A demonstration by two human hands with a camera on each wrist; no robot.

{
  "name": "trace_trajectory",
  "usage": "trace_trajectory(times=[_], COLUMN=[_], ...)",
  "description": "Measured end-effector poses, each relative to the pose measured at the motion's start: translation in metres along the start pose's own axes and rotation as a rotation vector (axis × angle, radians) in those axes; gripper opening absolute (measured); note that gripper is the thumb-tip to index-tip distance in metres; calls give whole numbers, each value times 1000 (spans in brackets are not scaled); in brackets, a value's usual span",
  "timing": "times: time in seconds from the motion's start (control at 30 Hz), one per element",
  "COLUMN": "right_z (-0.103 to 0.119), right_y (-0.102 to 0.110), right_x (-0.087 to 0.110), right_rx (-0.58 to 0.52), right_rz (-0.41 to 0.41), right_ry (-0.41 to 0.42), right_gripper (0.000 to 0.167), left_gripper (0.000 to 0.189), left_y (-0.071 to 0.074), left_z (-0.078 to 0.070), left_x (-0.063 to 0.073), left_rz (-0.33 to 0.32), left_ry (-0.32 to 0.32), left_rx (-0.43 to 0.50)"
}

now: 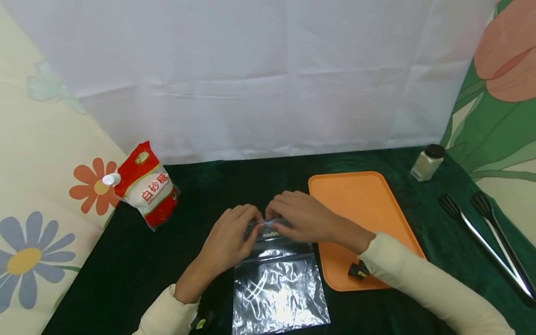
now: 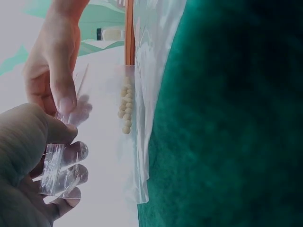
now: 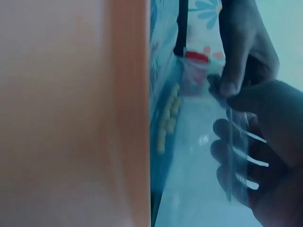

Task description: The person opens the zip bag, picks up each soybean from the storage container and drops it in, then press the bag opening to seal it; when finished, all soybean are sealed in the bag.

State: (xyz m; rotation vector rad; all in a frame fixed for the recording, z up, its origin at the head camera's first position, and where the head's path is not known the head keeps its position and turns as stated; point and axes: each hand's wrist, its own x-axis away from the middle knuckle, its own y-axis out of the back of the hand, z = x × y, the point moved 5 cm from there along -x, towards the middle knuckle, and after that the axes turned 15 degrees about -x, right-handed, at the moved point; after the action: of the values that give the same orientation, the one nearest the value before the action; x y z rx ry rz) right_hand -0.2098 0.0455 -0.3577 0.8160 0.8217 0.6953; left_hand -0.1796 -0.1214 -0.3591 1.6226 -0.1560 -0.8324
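A clear zip bag (image 2: pixel 53 165) is held upright by its top strip, between both hands. Several small round beige balls (image 2: pixel 127 106) lie along its bottom. My left hand (image 1: pixel 226 237) pinches the strip, with the thumb on the near side and the other fingers showing through the plastic. On the same strip, my right hand (image 1: pixel 303 216) pinches close by, and the thumbs of the two hands nearly meet in the left wrist view. A larger flat clear plastic bag (image 1: pixel 280 293) lies on the dark green cloth just in front of the hands.
An orange tray (image 1: pixel 351 190) lies under the right forearm. A red and white sugar bag (image 1: pixel 148 188) with a white cap stands at the left. To the right are a dark-lidded jar (image 1: pixel 427 163) and metal tongs (image 1: pixel 481 237) with black slotted heads. White cloth hangs behind.
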Motion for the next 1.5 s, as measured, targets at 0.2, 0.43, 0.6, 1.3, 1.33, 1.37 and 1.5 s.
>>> trace_trajectory(times=[0.2, 0.43, 0.6, 1.3, 1.33, 1.37, 1.5], right_z=[7, 9, 6, -23, -24, -25, -28], right_y=[-7, -8, -4, 22, 24, 25, 31], right_x=[-7, -3, 3, 46, 47, 49, 54], right_rx=[29, 113, 109, 64, 61, 57, 31], right_rz=[-74, -157, -168, -129, -127, -124, -104], right_ry=[-12, 25, 6, -223, -230, -238, -272], right_gripper=[12, 9, 5, 5, 5, 5, 3], left_gripper=[27, 23, 20, 18, 18, 18, 19], left_y=[1, 1, 2, 2, 2, 2, 3], left_z=[-1, 0, 1, 3, 3, 3, 4], left_x=[1, 1, 2, -1, -1, -1, 0], left_rz=[-9, -4, -8, 19, 18, 16, 16], left_ry=[6, 16, 20, 28, 26, 26, 28], left_rx=[17, 35, 37, 52, 52, 52, 52])
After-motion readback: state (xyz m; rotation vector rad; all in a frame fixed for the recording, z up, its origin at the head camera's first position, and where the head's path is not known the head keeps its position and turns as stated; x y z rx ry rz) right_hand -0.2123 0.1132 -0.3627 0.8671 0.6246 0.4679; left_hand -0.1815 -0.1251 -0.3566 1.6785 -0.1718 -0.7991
